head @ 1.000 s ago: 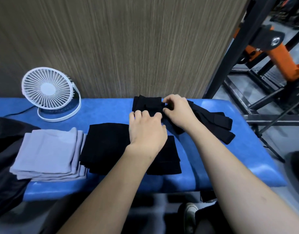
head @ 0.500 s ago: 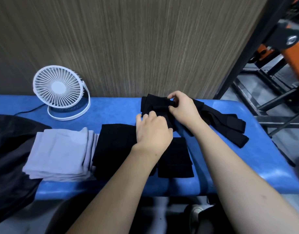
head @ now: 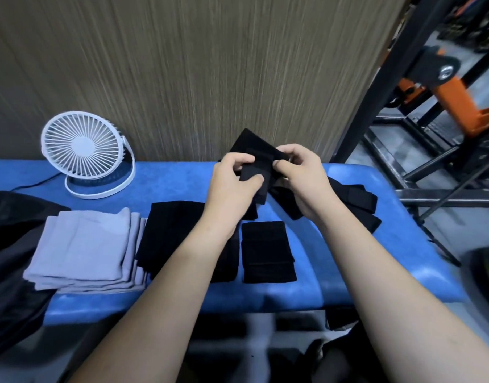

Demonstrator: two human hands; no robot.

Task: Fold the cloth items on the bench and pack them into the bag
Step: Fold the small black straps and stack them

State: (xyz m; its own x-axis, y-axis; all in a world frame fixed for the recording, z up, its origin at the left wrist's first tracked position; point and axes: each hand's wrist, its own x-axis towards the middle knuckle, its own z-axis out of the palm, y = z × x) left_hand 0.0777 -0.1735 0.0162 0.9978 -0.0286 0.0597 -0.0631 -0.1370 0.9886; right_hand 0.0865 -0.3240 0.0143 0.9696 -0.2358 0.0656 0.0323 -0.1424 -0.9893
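The left hand pinches a black cloth between thumb and curled fingers, raised above the far part of the bench. The right hand grips the same cloth from the other side, its fingers bent round the upper edge, so the piece hangs between the two hands with one corner sticking up against the wall behind. Under and to the right of the right wrist lies a loose heap of more black cloth, unfolded, reaching towards the bench's right end. Nearer the front edge sit two folded black piles: a small one between the forearms and a larger one just left of it, partly hidden by the left forearm. Left again is a grey stack, neatly squared, touching the larger black pile. The bag (dark, slumped, only partly in view) lies at the bench's left end beside the grey stack. A white fan stands at the back left.
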